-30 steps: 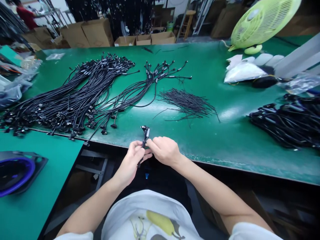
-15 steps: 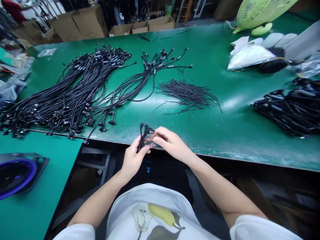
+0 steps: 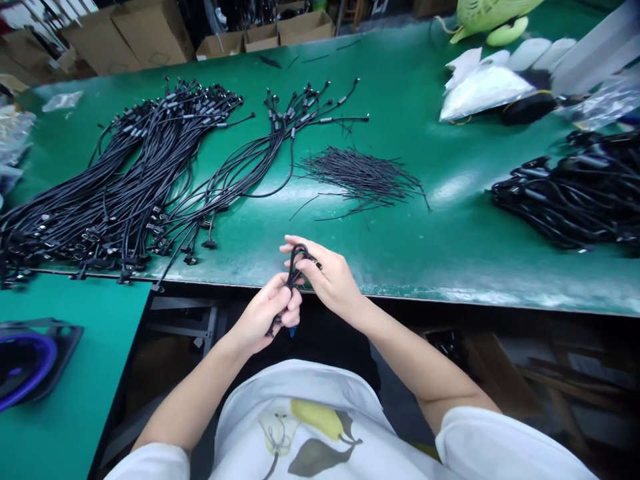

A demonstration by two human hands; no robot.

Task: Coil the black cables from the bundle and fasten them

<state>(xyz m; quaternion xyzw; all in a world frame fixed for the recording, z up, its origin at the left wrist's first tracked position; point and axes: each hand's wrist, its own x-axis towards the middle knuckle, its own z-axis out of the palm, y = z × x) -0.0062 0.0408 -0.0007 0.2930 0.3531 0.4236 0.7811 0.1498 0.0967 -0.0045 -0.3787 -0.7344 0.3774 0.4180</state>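
One folded cable (image 3: 292,269) is at the counter's (image 3: 450,270) near edge. The left hand (image 3: 267,310) clamps its lower part; the right hand (image 3: 333,277) surrounds its upper end, pinch unclear. Apparent step: shaping the fold. Next move calls for steady left-hand pressure.

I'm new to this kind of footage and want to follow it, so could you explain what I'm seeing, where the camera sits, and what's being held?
There's no machine here: a person works with two bare hands. One camera worn on the head took every picture, looking forward and down.

On the green bench lie a large pile of black cables at left, a smaller bunch beside it, a heap of thin black strips in the middle, and bundled cables at right.

The left hand grips a looped black cable; the right hand's fingers are at the loop.
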